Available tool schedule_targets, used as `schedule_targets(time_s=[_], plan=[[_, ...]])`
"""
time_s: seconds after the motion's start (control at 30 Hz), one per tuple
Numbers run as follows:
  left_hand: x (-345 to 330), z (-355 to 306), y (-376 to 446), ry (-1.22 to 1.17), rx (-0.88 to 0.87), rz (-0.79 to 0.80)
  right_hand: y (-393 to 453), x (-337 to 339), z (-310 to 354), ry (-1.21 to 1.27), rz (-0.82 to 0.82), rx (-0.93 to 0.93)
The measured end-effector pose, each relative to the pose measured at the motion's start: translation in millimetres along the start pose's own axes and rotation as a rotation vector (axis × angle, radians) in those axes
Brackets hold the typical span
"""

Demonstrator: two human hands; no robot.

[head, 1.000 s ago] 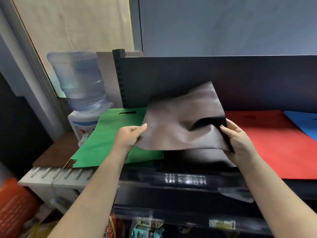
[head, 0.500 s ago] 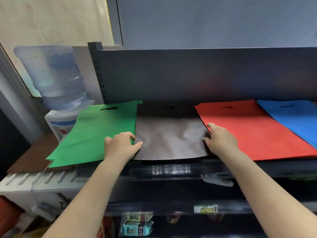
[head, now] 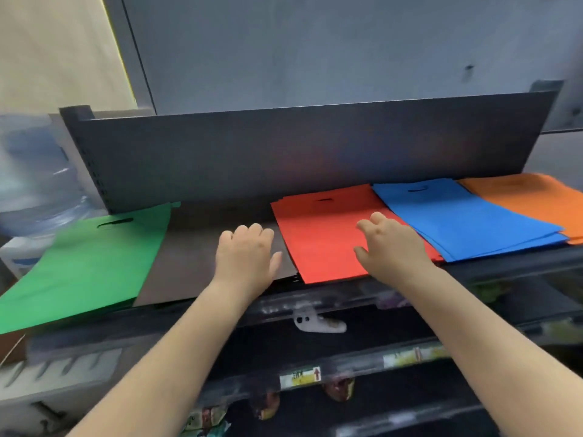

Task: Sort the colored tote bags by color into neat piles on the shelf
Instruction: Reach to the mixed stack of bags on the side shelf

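At the far left a water bottle [head: 34,184] stands blurred beside the shelf's [head: 315,152] dark back panel. On the shelf the green bags [head: 85,266] lie flat, their left corner hanging past the shelf end, with a cut-out handle near the back. Just to their right, touching edge to edge, sits the brown pile [head: 183,263], also flat against the shelf. The left hand [head: 244,260] rests palm down on the right part of that brown pile, fingers [head: 249,231] relaxed and loosely bent, gripping nothing. Next comes the red pile [head: 318,238], several sheets stacked with edges slightly fanned at the back. The right hand [head: 391,247] is over the right part of the red pile, fingers spread and slack, holding nothing; whether it touches the fabric cannot be told. Beside the red pile the blue pile [head: 457,216] overlaps its right edge, and the orange pile [head: 536,200] lies at the far right, partly under the blue. Below the shelf front a white clip [head: 315,323] hangs from the rail, and packaged goods [head: 337,386] show blurred on lower racks.
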State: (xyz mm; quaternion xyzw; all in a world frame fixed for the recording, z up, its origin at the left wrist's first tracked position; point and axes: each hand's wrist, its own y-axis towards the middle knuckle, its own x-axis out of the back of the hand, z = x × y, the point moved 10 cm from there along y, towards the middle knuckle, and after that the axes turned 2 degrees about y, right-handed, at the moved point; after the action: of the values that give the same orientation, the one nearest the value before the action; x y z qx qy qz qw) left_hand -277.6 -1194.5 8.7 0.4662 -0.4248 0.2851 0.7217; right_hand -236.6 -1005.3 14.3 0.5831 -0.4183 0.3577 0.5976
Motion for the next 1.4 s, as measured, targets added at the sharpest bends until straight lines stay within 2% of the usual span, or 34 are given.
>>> schedule_targets(time_s=[0.1,0.3,0.63,0.93,1.13,1.4], plan=[[10.2,-89.0,10.7,-0.026,-0.155,0.001,-23.5,10.2,-51.7,-0.121,0.017,0.017],[35.2,-231.5,26.3,-0.069,-0.335,-0.064,-81.5,37.6,-177.2,-0.285,0.034,-0.036],[62.7,-477.0,27.7,-0.228,-0.682,-0.055,-215.9,62.2,-383.5,-0.406,0.139,-0.376],[102.4,-643.5,58.8,-0.323,-0.931,-0.155,-281.0,74.4,-520.6,-0.439,0.193,-0.651],[116.2,-759.8,96.8,-0.399,-1.078,-0.227,-297.5,76.4,-615.9,-0.508,0.232,-0.805],[135.3,-896.6,148.1,-0.470,-1.253,-0.283,-321.8,82.6,-736.6,-0.472,0.230,-1.047]])
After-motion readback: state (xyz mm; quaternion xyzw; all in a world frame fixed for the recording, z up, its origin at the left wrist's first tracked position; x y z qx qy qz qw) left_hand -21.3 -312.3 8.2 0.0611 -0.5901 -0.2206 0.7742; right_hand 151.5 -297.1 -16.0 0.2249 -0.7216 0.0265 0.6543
